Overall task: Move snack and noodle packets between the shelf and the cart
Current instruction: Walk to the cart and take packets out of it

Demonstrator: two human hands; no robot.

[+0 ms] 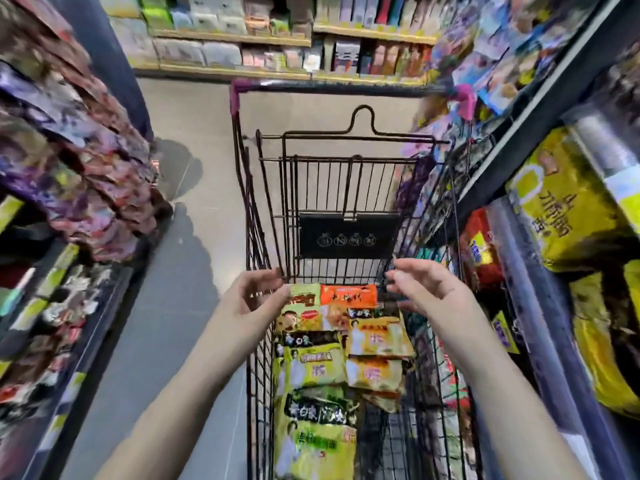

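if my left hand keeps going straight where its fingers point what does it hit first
Most likely the lower left corner of the black wire cart flap with the dark plate: the left hand points forward and inward, fingertips almost at it. Depth is unclear; it might reach the flat orange packet instead.

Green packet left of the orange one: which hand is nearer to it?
Left. The left hand is at the left edge of the green packet; the right hand is beyond the orange packet.
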